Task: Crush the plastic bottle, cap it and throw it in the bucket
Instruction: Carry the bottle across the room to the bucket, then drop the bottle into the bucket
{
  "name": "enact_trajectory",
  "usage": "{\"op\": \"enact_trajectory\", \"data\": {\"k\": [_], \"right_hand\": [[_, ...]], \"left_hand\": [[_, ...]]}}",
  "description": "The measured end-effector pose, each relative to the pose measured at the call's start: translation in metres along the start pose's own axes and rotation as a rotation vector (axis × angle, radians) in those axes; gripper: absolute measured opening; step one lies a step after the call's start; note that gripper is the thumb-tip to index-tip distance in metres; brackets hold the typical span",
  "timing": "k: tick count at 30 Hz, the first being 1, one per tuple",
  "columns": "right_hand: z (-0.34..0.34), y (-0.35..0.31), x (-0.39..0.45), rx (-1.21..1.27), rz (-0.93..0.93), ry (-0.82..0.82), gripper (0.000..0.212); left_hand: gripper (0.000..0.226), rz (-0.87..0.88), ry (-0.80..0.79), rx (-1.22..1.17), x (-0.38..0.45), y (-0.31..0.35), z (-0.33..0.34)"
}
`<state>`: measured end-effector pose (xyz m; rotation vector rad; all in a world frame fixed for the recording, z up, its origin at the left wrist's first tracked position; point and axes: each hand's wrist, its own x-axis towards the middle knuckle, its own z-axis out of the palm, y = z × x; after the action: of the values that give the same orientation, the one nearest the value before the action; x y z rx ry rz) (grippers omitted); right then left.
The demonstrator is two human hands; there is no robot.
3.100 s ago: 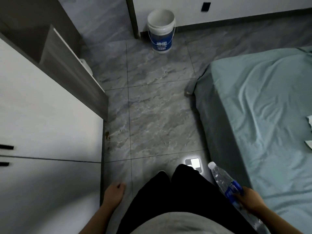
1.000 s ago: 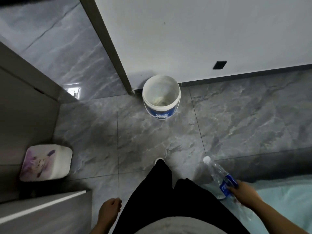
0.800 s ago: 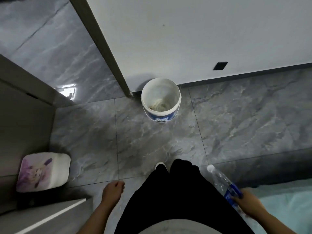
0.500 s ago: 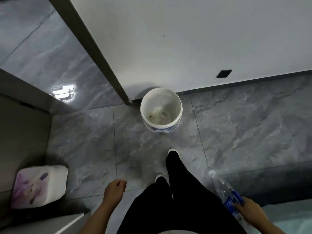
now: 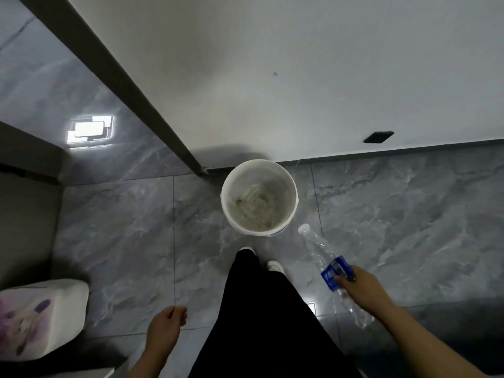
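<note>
A clear plastic bottle point(image 5: 317, 252) with a blue label and a white cap is in my right hand point(image 5: 362, 287), which grips it around the label. The capped end points up and left, close to the bucket's near right rim. The white bucket point(image 5: 291, 195) stands open on the grey floor against the wall, right in front of my feet, with a dirty bottom and nothing else inside. My left hand point(image 5: 166, 328) hangs at my side at lower left, fingers loosely curled, holding nothing.
A dark door frame point(image 5: 131, 99) runs diagonally down to the floor just left of the bucket. A white stool with a purple print point(image 5: 41, 315) sits at lower left beside a cabinet. A black wall socket point(image 5: 379, 136) is at right.
I have walked up to the bucket, which now lies just ahead of my feet. My right hand has lifted the bottle forward towards the bucket's rim.
</note>
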<state>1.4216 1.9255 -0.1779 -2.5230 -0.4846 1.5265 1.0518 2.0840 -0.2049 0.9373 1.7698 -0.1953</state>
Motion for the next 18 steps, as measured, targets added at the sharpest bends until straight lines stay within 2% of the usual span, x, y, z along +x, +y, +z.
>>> {"op": "enact_trajectory", "data": {"k": [3,7,12,15,18], "right_hand": [[0.003,-0.041,0.037,0.049,-0.015,-0.006,0.024],[0.016,-0.09,0.092,0.083,-0.056,-0.035,0.025],[0.046,-0.127,0.167,0.213,-0.106,-0.026,0.023],[0.07,-0.13,0.22,0.19,-0.179,0.006,0.01],[0.095,-0.13,0.274,0.274,-0.179,-0.012,0.007]], "left_hand": [[0.023,0.075,0.055,-0.026,0.043,0.05,0.006],[0.032,0.134,0.15,-0.054,0.108,0.102,0.027],[0.028,0.157,0.09,-0.18,0.189,0.136,0.084],[0.026,0.25,0.043,-0.048,0.232,0.147,0.115],[0.032,0.417,0.163,0.158,0.275,0.162,0.137]]}}
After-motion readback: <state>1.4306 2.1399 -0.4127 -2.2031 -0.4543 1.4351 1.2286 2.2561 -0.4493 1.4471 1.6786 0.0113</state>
